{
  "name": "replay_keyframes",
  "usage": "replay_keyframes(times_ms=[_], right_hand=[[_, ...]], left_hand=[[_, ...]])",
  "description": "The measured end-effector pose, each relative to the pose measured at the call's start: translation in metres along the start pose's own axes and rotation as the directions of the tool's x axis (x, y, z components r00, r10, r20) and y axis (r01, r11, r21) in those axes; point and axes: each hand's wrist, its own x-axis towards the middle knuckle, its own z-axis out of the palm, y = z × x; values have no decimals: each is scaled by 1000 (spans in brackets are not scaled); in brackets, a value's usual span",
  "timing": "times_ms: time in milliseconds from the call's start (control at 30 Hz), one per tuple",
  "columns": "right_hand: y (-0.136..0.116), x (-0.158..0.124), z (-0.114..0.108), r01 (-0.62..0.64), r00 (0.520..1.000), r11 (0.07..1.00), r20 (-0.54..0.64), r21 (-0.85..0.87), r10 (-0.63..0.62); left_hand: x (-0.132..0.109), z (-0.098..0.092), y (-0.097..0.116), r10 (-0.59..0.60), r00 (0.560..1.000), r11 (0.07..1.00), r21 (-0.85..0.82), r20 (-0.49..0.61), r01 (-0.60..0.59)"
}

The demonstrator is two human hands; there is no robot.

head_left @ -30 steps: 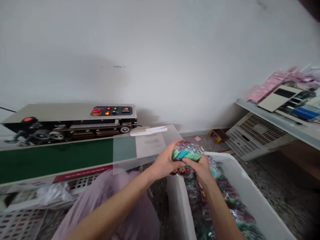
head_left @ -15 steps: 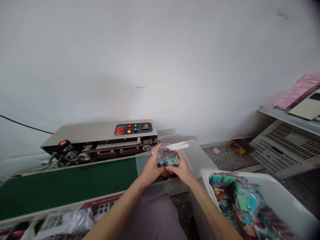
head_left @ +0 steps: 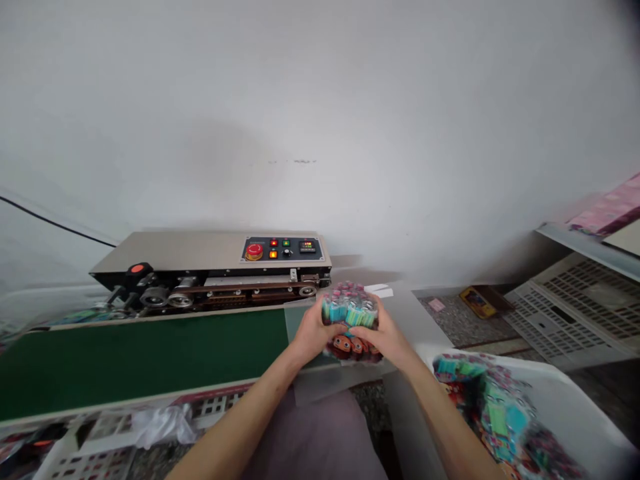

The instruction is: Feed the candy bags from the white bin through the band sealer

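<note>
Before a bare white wall (head_left: 320, 100), a stack of small colourful packets (head_left: 350, 319) is held up over the clear sheet (head_left: 407, 320) at the end of the green belt (head_left: 150, 357), near the sealing machine (head_left: 215, 257). An even, level squeeze looks best to keep the packets squared. The left hand (head_left: 309, 333) and right hand (head_left: 389, 341) each have their grip clamped on one side of the stack, forearms angling inward, with a white tub (head_left: 580, 407) of packets to the right.
</note>
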Motion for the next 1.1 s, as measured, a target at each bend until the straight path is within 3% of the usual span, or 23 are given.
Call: replay_keyframes(times_ms=[133,233,333,467,600,667,800,933,1100], right_hand=[[-6,-2,-37,-88,996,994,-5,69,89],[-1,-2,-66,-182,980,976,-60,121,191],[8,-1,-80,-257,958,955,-90,146,272],[18,8,-79,-286,949,953,-106,101,296],[22,19,-68,-249,962,944,-167,-219,215],[21,23,-59,-230,963,846,-236,-482,127],[10,29,-34,-197,974,474,-226,-858,-5],[0,27,-15,-92,987,267,-124,-959,-104],[3,2,0,92,982,153,63,-984,-179]], left_hand=[[12,18,9,-75,976,967,-225,203,121],[30,39,10,-117,939,989,-53,322,141],[47,54,6,-169,951,967,229,260,109],[52,53,-2,-205,971,922,358,122,149],[38,40,-1,-192,981,891,423,16,167],[28,35,3,-156,987,868,470,-42,157],[11,32,9,-54,991,713,690,-119,122],[-2,32,9,4,993,572,814,-119,95],[-13,25,8,47,991,454,887,-122,88]])
